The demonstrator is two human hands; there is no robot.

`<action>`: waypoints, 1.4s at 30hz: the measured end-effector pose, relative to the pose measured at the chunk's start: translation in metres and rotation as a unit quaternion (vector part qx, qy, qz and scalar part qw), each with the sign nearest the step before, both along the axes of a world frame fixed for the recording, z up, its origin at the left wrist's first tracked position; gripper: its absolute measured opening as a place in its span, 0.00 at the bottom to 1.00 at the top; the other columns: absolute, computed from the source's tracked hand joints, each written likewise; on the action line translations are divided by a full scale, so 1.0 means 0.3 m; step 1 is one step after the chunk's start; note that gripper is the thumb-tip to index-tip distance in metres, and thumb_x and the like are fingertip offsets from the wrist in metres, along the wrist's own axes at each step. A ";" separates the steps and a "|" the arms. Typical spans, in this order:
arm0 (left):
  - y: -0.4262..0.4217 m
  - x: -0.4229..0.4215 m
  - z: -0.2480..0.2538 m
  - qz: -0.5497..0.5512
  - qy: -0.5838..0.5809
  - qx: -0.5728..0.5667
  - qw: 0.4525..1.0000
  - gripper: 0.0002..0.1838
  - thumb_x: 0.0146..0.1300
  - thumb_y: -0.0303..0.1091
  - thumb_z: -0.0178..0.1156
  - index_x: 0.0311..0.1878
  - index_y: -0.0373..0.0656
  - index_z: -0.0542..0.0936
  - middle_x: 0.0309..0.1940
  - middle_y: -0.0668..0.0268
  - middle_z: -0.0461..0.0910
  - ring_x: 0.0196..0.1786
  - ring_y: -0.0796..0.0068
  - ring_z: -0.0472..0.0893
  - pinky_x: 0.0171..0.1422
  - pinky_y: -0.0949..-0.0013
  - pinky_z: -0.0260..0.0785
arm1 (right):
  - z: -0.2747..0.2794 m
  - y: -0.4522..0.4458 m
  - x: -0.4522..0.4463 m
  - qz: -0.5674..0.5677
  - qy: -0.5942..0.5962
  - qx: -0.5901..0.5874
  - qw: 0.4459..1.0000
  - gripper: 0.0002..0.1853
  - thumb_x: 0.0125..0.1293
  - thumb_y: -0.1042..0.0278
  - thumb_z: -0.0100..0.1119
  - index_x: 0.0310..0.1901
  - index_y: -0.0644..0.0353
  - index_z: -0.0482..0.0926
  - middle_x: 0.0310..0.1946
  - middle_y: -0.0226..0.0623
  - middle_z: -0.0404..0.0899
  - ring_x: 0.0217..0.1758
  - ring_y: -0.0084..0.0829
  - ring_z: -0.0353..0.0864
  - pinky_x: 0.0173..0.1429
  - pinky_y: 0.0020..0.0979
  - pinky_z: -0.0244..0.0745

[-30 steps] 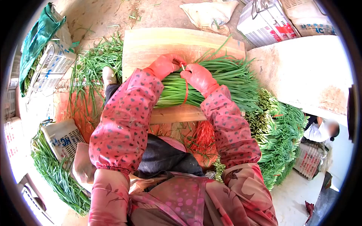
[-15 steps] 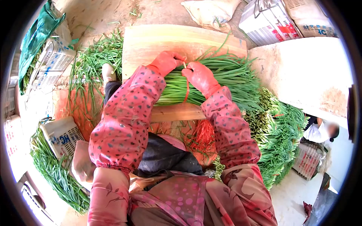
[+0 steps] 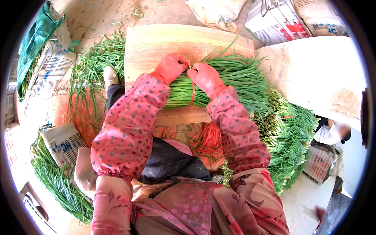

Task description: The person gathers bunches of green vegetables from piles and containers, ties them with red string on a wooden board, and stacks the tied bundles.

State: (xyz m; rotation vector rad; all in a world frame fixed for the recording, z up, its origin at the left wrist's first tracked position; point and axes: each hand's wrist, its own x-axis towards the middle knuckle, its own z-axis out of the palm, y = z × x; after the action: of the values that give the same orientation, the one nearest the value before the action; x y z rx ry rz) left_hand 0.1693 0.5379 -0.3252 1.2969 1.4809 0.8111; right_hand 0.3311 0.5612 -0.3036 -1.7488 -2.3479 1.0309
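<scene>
A thick bundle of garlic chives (image 3: 243,80) lies across a wooden board (image 3: 156,39), its leaves fanning to the right. A red tie (image 3: 193,94) runs around the bundle. In an orange-red glove, my left hand (image 3: 171,68) pinches the tie near its upper end, at the far side of the chives. My right hand (image 3: 205,79), gloved alike, is closed at the same spot, its fingers against the tie and its palm over the bundle. The fingertips of both hands nearly meet there. The exact shape of the tie between them is too small to make out.
Loose red ties (image 3: 210,141) hang below the board's near edge. Stacked chive bundles (image 3: 291,137) stand at right, beside a pale slab (image 3: 313,70). Loose chives (image 3: 96,58) lie at left. White crates (image 3: 64,143) stand around. Another person (image 3: 329,133) is at far right.
Both hands stay at the tie, with the left fingers turned slightly and the fingertips a little nearer together. The whole view has shifted slightly; the bundle stays in place on the board.
</scene>
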 end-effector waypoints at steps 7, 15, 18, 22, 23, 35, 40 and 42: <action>-0.008 -0.006 -0.009 -0.044 0.035 0.001 0.998 0.10 0.55 0.31 0.61 0.38 0.36 0.84 0.34 0.60 0.84 0.37 0.74 0.81 0.47 0.70 0.72 | 0.016 0.001 0.004 -0.012 0.022 -0.047 0.999 0.16 0.57 0.52 0.57 0.33 0.57 0.83 0.30 0.46 0.82 0.37 0.49 0.81 0.43 0.44 0.75; 0.000 -0.041 0.046 -0.073 0.004 -0.005 0.997 0.16 0.56 0.41 0.58 0.39 0.38 0.85 0.30 0.51 0.83 0.33 0.66 0.83 0.44 0.66 0.74 | -0.003 -0.028 -0.018 0.031 0.007 0.036 0.999 0.17 0.58 0.54 0.53 0.28 0.60 0.83 0.27 0.47 0.81 0.33 0.48 0.82 0.41 0.46 0.76; 0.047 -0.019 0.001 -0.105 0.060 -0.012 0.993 0.18 0.56 0.44 0.58 0.36 0.36 0.84 0.28 0.51 0.82 0.34 0.64 0.83 0.42 0.63 0.74 | -0.002 -0.022 -0.025 0.020 -0.065 0.070 0.995 0.15 0.56 0.58 0.51 0.26 0.58 0.84 0.24 0.45 0.82 0.31 0.46 0.83 0.38 0.45 0.78; 0.053 -0.027 -0.040 -0.156 0.199 0.135 0.958 0.14 0.56 0.37 0.57 0.33 0.36 0.84 0.31 0.47 0.82 0.34 0.55 0.83 0.42 0.60 0.74 | 0.012 -0.060 -0.051 -0.054 -0.041 0.160 0.985 0.13 0.53 0.57 0.57 0.23 0.57 0.83 0.25 0.46 0.81 0.31 0.47 0.83 0.37 0.45 0.77; 0.048 -0.006 -0.033 -0.088 0.159 0.111 0.977 0.13 0.55 0.36 0.58 0.32 0.35 0.83 0.30 0.47 0.81 0.34 0.54 0.82 0.41 0.59 0.73 | 0.012 -0.076 -0.047 -0.097 0.020 0.214 0.972 0.12 0.52 0.59 0.58 0.22 0.57 0.83 0.24 0.47 0.81 0.31 0.47 0.83 0.36 0.46 0.77; -0.077 0.131 0.096 -0.016 0.327 0.321 0.889 0.05 0.52 0.24 0.59 0.32 0.35 0.79 0.34 0.50 0.80 0.37 0.50 0.79 0.42 0.54 0.72 | -0.055 -0.113 0.011 -0.121 0.118 0.182 0.969 0.11 0.56 0.57 0.56 0.28 0.56 0.82 0.29 0.46 0.81 0.36 0.50 0.80 0.41 0.46 0.75; -0.190 0.112 0.289 -0.008 0.264 0.135 0.955 0.43 0.46 0.41 0.74 0.64 0.35 0.67 0.57 0.49 0.74 0.60 0.52 0.74 0.64 0.59 0.65 | 0.044 -0.109 0.067 -0.142 0.288 -0.054 0.946 0.18 0.62 0.52 0.59 0.33 0.62 0.82 0.29 0.45 0.81 0.33 0.40 0.81 0.39 0.39 0.75; -0.189 0.129 0.310 -0.167 0.338 0.089 0.922 0.52 0.33 0.42 0.78 0.64 0.32 0.65 0.58 0.43 0.70 0.61 0.47 0.71 0.63 0.57 0.66 | 0.038 -0.099 0.070 -0.120 0.273 -0.011 0.954 0.17 0.62 0.56 0.60 0.35 0.66 0.82 0.32 0.42 0.83 0.36 0.31 0.81 0.42 0.32 0.75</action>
State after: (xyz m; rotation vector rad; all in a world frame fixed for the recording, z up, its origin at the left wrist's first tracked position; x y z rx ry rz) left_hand 0.2080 0.4811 -0.2321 2.0369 1.6502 0.2734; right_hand 0.3522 0.5316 -0.2924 -1.4569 -1.7507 1.2920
